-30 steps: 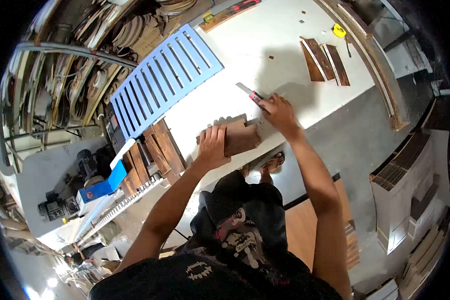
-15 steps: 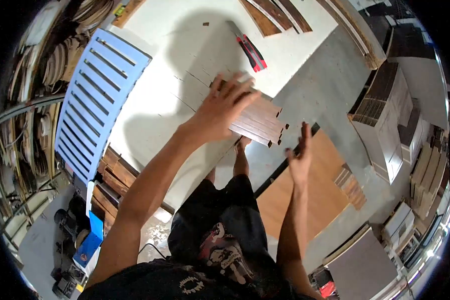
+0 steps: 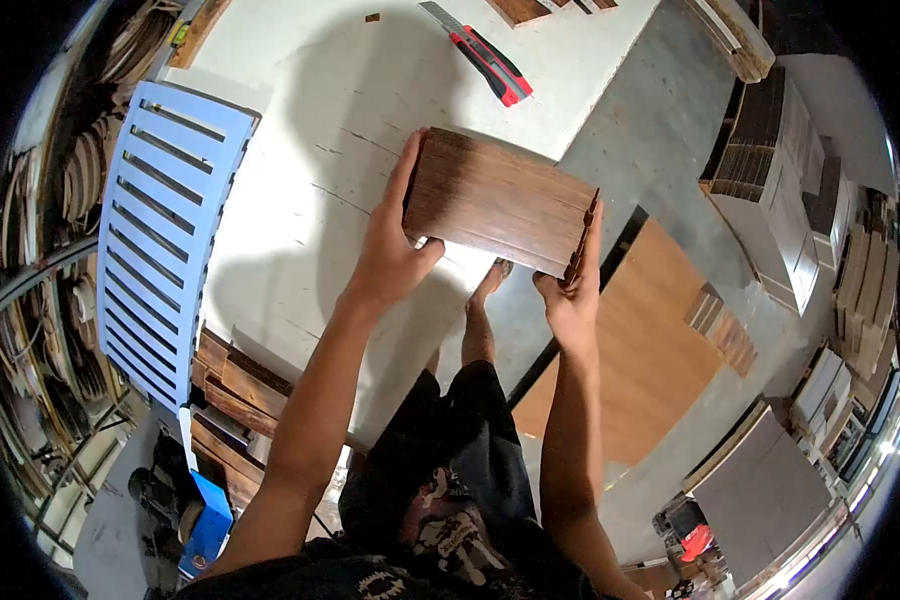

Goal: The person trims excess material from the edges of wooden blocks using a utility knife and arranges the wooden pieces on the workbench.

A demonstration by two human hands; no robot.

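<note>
right hand [image 3: 574,308] now part-hidden by planks [image 3: 505,200]

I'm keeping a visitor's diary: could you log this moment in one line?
left hand: holding stack of brown boards | right hand: holding its opposite end | utility knife: on white table, blade out

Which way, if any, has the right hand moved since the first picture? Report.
Yes: the right hand went from above the white tabletop out past its edge.
</note>
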